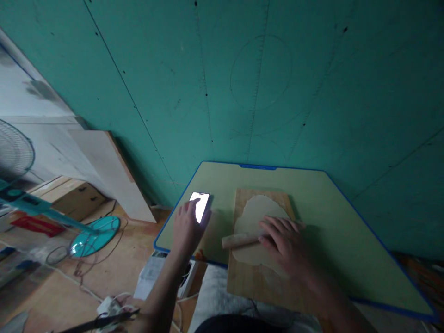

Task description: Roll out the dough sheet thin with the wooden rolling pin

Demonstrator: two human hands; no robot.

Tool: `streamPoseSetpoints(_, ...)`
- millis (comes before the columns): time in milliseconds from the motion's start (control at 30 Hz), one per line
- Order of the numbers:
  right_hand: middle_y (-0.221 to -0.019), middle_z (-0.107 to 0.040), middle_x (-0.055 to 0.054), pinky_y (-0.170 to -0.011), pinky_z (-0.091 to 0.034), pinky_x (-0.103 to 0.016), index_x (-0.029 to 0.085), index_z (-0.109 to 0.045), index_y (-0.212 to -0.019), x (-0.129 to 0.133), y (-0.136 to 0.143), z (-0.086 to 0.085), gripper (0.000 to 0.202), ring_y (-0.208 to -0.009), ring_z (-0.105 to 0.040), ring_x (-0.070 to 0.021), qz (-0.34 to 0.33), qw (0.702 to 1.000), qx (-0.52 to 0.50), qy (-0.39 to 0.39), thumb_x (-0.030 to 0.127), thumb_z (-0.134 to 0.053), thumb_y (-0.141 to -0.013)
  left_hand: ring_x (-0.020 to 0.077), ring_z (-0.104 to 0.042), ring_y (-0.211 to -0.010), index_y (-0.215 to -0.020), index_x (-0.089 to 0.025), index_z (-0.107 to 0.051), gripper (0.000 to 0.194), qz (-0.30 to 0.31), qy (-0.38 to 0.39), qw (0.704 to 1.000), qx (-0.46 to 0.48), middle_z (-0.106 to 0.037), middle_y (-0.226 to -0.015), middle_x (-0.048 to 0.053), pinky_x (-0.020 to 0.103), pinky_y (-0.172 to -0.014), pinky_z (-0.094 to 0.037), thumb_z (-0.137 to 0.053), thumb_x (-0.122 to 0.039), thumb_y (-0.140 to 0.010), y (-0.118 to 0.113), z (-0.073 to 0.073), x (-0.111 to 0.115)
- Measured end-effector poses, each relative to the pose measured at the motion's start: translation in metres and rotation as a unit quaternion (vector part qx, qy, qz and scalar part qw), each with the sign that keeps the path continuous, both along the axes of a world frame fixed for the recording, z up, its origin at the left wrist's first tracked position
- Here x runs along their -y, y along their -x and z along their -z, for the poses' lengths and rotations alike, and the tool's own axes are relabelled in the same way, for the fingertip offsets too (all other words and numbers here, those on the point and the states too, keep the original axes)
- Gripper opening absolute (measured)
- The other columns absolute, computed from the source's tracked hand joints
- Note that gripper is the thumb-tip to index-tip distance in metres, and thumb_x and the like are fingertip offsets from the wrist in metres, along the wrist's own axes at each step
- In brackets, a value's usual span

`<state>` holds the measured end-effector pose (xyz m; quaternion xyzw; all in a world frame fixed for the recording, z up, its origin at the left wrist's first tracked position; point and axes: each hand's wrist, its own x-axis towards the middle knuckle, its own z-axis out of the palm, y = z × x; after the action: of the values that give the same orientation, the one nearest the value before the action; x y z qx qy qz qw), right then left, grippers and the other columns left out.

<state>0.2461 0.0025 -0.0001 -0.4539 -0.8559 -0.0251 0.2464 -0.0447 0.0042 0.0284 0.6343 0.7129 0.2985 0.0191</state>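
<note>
Head: fan (45, 208) leftward; left fingers (193, 208) apart at phone (203, 203), right fingers (276, 224) spread over roller (239, 240).

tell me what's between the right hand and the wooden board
In the head view, the rolling pin and, under it, the flattened dough lie between the right hand and the wooden board.

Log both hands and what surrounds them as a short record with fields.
Left hand: at the phone, screen lit; contact unclear
Right hand: on the rolling pin
Dough: flattened, under the rolling pin
Board: wooden, under the dough
Table: blue-edged, bearing board and phone
Fan: on the floor, left of the table
</note>
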Motion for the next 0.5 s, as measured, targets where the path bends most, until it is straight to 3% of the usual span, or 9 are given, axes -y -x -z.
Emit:
streamPoseSetpoints(67, -0.124, -0.071, -0.011, -0.097, -0.044, -0.047, 0.022, -0.068, -0.117, 0.0, 0.001, -0.001, 0.025, -0.113, -0.064, -0.0287, 0.0, 1.0, -0.002, -0.006, 0.032, -0.053, -0.098, 0.0419, -0.059, -0.119, -0.14, -0.013, -0.051, 0.061, -0.054, 0.09, 0.992, -0.076, -0.063, -0.128, 0.025, 0.054, -0.098, -0.046, -0.062, -0.048, -0.092, 0.009, -0.008, -0.015)
streamPoseSetpoints(167, -0.123, -0.072, -0.01, -0.097, -0.044, -0.047, 0.022, -0.068, -0.117, 0.002, 0.002, -0.003, 0.025, -0.113, -0.064, -0.0286, 0.003, 1.0, -0.007, -0.003, 0.032, -0.055, -0.098, 0.0434, -0.058, -0.12, -0.147, -0.009, -0.044, 0.071, -0.069, 0.184, 0.968, -0.154, -0.062, -0.131, 0.027, 0.052, -0.095, -0.046, -0.057, -0.053, -0.093, 0.01, -0.013, -0.029)
streamPoseSetpoints(500, -0.128, -0.069, -0.011, -0.1, -0.042, -0.047, 0.022, -0.067, -0.117, 0.005, 0.005, -0.008, 0.024, -0.118, -0.061, -0.0277, 0.015, 0.999, -0.018, 0.034, 0.032, -0.056, -0.098, 0.0396, -0.06, -0.111, -0.137, -0.007, -0.051, 0.058, -0.077, 0.19, 0.956, -0.212, -0.063, -0.122, 0.026, 0.044, -0.086, -0.047, -0.049, -0.047, -0.095, 0.008, -0.005, -0.042)
